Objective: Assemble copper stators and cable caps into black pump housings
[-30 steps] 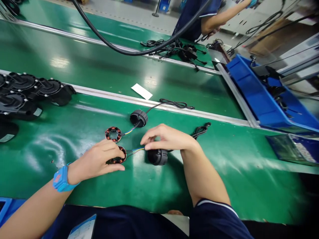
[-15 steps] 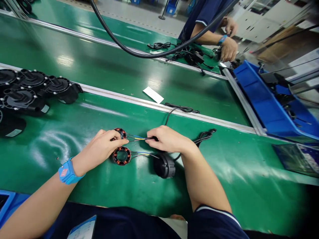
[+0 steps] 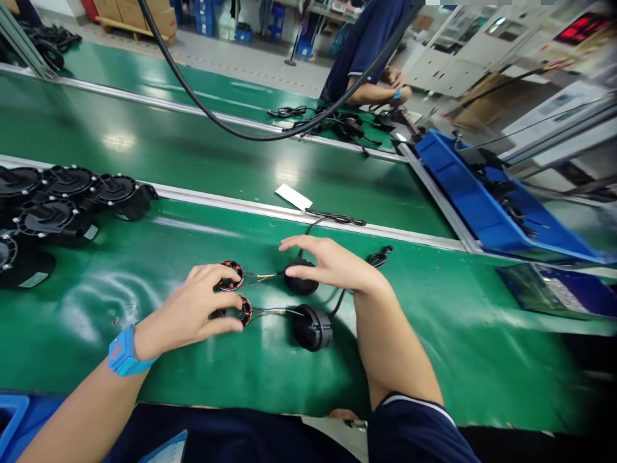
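Observation:
Two ring-shaped motor stators with copper windings lie on the green mat, one behind the other. My left hand (image 3: pixel 205 305) is over them with fingers apart, partly hiding the rear stator (image 3: pixel 234 273) and the front stator (image 3: pixel 246 311). Thin coloured wires (image 3: pixel 267 276) run right from each ring to a black round housing. My right hand (image 3: pixel 330 262), thumb and fingers spread, hovers at the rear housing (image 3: pixel 301 283); whether it touches is unclear. The front housing (image 3: pixel 311 328) lies on its side nearer me. A black cable leads away from each.
Several black pump bodies (image 3: pixel 51 218) stand at the left. A white card (image 3: pixel 293 197) lies by the metal rail. Blue bins (image 3: pixel 463 186) with black parts are at right. A thick black cable (image 3: pixel 202 109) hangs across the top. A co-worker (image 3: pixel 366 64) stands beyond the far bench.
My right hand has let go of the wires by the rear housing and opened. My left hand has opened and shifted slightly toward the front stator. The view has tilted up.

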Demonstrator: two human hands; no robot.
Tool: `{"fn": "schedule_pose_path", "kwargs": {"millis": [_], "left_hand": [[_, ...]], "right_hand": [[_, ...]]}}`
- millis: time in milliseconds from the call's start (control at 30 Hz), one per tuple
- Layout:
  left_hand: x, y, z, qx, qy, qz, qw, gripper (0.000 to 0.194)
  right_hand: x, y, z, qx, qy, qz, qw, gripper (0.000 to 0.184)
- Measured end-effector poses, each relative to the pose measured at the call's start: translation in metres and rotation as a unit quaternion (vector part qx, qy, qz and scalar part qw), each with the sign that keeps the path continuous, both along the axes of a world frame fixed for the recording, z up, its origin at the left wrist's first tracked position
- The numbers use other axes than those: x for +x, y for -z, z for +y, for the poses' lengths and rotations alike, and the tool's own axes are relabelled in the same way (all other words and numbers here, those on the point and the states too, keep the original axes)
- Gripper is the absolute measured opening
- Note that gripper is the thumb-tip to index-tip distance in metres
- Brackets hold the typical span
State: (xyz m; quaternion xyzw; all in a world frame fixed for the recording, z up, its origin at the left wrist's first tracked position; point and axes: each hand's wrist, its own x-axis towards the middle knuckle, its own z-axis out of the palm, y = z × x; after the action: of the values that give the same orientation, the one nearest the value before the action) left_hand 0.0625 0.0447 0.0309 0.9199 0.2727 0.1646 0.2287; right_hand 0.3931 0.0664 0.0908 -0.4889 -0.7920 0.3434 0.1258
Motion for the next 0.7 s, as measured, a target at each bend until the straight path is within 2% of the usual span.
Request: {"fn": "schedule_pose_path", "kwargs": {"millis": [100,233,300,367,433,467,567,633,700], "left_hand": [[-0.002,-0.003,-0.003,0.014,0.021,0.037,0.999,0.029],[0.002,-0.004,-0.009,0.020,-0.016,0.056,0.998,0.024],[0.004,-0.004,-0.011,0.026,-0.029,0.044,0.998,0.025],[0.004,-0.005,-0.010,0.048,-0.027,0.010,0.998,0.033],[0.001,-0.005,-0.006,0.083,-0.030,-0.046,0.995,0.040],[-0.002,-0.004,-0.002,0.105,-0.040,-0.078,0.991,0.040],[-0.009,-0.001,0.009,0.183,-0.101,-0.159,0.965,0.024],[-0.012,0.000,0.017,0.232,-0.128,-0.186,0.946,0.019],[-0.013,0.000,0.021,0.260,-0.136,-0.202,0.934,0.019]], "right_hand": [[-0.003,-0.032,-0.014,0.146,0.060,0.085,0.984,0.029],[-0.028,-0.093,-0.019,0.335,0.093,0.138,0.927,0.014],[-0.047,-0.124,-0.006,0.409,0.114,0.144,0.894,0.016],[-0.070,-0.153,0.022,0.460,0.128,0.175,0.861,0.022],[-0.101,-0.181,0.063,0.458,0.124,0.236,0.848,0.033],[-0.120,-0.195,0.086,0.426,0.119,0.276,0.854,0.038],[-0.180,-0.233,0.152,0.246,0.172,0.374,0.877,0.051],[-0.217,-0.252,0.181,0.178,0.203,0.404,0.874,0.050],[-0.245,-0.262,0.191,0.176,0.210,0.426,0.862,0.044]]}}
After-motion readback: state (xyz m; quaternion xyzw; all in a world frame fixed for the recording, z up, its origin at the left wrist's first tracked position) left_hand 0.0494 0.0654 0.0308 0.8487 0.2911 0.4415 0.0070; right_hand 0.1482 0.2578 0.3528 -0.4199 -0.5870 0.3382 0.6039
